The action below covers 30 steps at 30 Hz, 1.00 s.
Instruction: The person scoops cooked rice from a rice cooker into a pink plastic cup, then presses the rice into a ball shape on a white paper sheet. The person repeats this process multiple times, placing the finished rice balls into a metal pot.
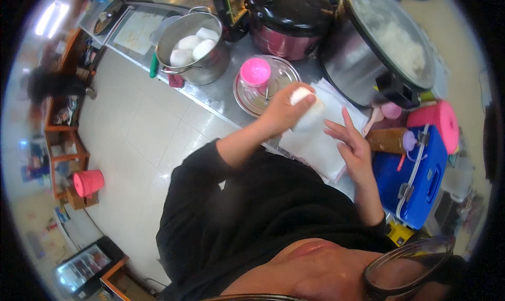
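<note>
My left hand (290, 105) grips a white rounded bundle (302, 95), its thumb across the front. Part of the bundle is hidden by the fingers, and its covering is hard to make out. Beside it my right hand (353, 145) holds nothing, fingers spread, above a stack of white paper sheets (315, 145). A round steel tray (241, 97) lies just beyond my left hand, with a pink cup (255, 72) and what looks like a spoon (267, 93) on it. Farther left stands a steel pot (205, 70) holding several white bundles (190, 43).
A large steel vessel (347, 60) of white rice (402, 48) and a dark red rice cooker (284, 44) stand behind the tray. To the right are a pink scoop (391, 110), a brown-filled bottle (384, 140) and a blue case (414, 182). The steel table's edge (205, 107) borders a tiled floor (138, 119).
</note>
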Motion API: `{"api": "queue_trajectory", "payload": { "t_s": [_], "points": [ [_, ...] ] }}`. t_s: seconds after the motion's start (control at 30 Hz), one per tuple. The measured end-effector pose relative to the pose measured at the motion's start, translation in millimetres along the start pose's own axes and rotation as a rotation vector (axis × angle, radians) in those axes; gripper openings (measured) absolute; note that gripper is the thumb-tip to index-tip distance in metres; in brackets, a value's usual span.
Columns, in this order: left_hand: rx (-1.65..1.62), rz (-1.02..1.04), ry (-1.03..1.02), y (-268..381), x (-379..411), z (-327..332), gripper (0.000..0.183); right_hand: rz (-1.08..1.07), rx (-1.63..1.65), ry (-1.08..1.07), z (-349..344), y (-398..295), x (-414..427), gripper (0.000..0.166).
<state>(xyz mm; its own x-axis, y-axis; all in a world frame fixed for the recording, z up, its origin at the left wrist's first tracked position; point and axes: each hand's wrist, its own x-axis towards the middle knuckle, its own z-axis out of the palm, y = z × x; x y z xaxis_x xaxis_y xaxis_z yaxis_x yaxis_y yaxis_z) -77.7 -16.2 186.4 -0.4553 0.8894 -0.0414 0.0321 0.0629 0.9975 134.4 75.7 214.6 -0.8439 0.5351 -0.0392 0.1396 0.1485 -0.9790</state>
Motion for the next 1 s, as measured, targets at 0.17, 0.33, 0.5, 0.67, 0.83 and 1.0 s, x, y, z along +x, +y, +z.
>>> {"api": "queue_trajectory", "payload": {
  "t_s": [0.17,0.33,0.5,0.67,0.83,1.0],
  "points": [
    [0.648,0.388,0.568,14,83,-156,0.039,-0.032,-0.303,0.019,-54,-62,-17,0.052],
    [0.899,-0.098,0.696,-48,165,-279,0.063,-0.095,-0.472,0.025,-78,-98,1,0.048],
    [1.120,-0.377,0.666,-67,185,-259,0.063,-0.114,-0.608,-0.054,-88,-118,20,0.045],
    [1.706,-0.353,0.431,-36,188,-227,0.038,-0.136,-0.948,-0.077,-98,-137,49,0.042],
    [1.250,0.373,0.537,1,140,-147,0.019,-0.236,-1.128,0.068,-157,-149,103,0.026],
    [1.228,0.303,0.177,-51,109,-105,0.040,-0.084,-1.464,0.014,-226,-128,173,0.016]
  ]
}}
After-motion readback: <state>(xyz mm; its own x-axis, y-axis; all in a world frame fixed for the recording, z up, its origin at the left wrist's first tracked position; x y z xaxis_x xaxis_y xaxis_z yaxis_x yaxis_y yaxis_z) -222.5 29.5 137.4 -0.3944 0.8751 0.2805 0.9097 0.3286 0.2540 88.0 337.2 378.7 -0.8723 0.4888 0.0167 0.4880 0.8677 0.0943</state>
